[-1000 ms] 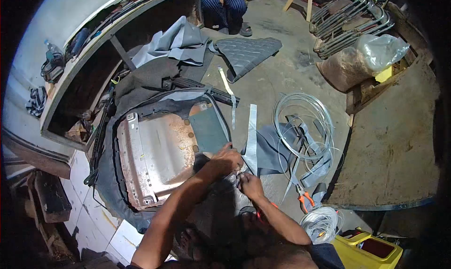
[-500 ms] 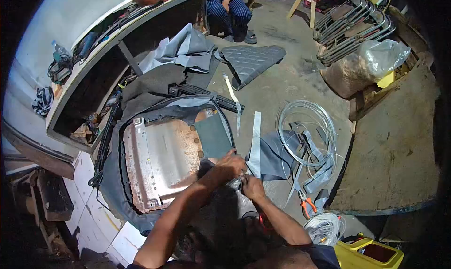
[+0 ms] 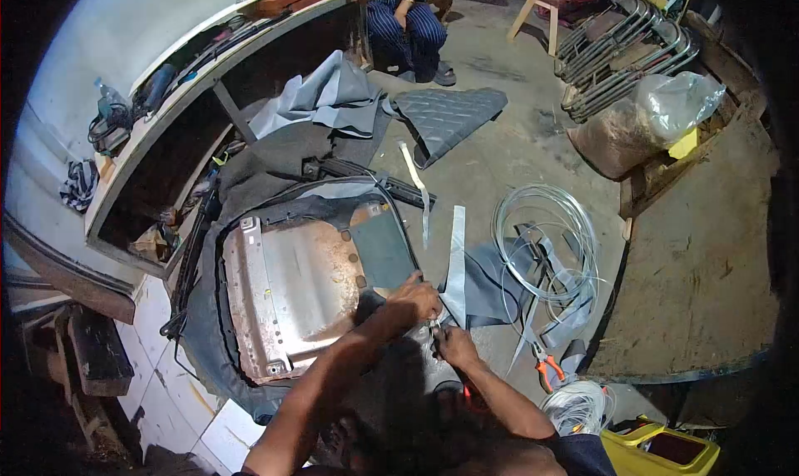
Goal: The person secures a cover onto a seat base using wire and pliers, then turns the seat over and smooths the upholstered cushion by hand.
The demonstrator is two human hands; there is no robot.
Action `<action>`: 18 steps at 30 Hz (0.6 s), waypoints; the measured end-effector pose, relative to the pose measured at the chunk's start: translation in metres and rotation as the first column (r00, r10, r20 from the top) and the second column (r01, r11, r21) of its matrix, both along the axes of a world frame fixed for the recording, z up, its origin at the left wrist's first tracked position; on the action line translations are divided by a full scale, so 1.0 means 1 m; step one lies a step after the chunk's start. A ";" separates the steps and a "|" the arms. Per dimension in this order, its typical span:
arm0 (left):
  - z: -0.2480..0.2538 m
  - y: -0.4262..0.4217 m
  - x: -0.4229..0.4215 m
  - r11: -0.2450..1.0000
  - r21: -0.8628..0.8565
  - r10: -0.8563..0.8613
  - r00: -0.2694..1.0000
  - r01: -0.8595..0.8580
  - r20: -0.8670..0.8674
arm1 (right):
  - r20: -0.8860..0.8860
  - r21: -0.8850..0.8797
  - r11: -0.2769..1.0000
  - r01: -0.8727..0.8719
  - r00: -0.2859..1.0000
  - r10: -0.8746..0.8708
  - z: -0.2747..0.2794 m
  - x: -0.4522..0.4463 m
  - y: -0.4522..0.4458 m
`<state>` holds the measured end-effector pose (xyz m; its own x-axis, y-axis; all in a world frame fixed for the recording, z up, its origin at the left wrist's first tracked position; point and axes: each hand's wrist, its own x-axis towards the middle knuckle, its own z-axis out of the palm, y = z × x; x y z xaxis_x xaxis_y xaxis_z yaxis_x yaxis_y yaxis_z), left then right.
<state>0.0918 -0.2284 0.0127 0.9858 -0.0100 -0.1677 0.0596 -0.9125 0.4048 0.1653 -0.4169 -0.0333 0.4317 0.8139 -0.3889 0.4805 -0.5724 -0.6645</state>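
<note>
Writing: any print too small to read, even on the clear plastic bottle [image 3: 106,96] at far left.
Floor [image 3: 491,151]: grey-brown, scuffed, stained dark in patches; white tiles [image 3: 162,393] streaked with dirt at lower left.
Bench [image 3: 218,83]: long, open-fronted, tools strewn along the top; at its far end, a seated person in dark striped trousers [image 3: 408,39], one palm on the top.
Right side: broad brown board [image 3: 699,268], rough and smeared; beyond it, a part-filled clear plastic bag [image 3: 612,131] and stacked shiny bent-tube frames [image 3: 624,52].
Seat-shaped piece: on the floor, ahead and left of the hands; bare silvery metal pan [image 3: 291,285], rusty at the edges, ringed by a dark, soft fabric cover [image 3: 204,322]; flat grey-green rectangular sheet [image 3: 380,247] over the right part.
Left hand [image 3: 416,299]: fingers bent, partly closed, at the cover's right edge; cannot tell any hold.
Right hand [image 3: 454,347]: just beside the left, fingers curled close near something small and pale; cannot tell whether gripped.
Offcuts: narrow pale-grey strip [image 3: 456,260] beside a smooth dark-grey piece [image 3: 487,285]; quilted dark-grey panel [image 3: 454,114] farther off.
Wire: loose round shiny coil [image 3: 543,191]; orange-handled pliers [image 3: 543,373] nearer, beside a whitish coil [image 3: 574,405].
</note>
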 end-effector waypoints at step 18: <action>-0.002 -0.013 -0.009 0.998 0.034 0.047 0.995 -0.045 -0.084 | -0.027 0.041 0.996 0.074 0.997 -0.073 0.031 0.017 -0.004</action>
<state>0.0830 -0.2415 0.0107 0.9674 0.0418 -0.2499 0.1347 -0.9202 0.3675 0.1826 -0.4208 -0.0018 0.4814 0.7963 -0.3664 0.4212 -0.5767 -0.7000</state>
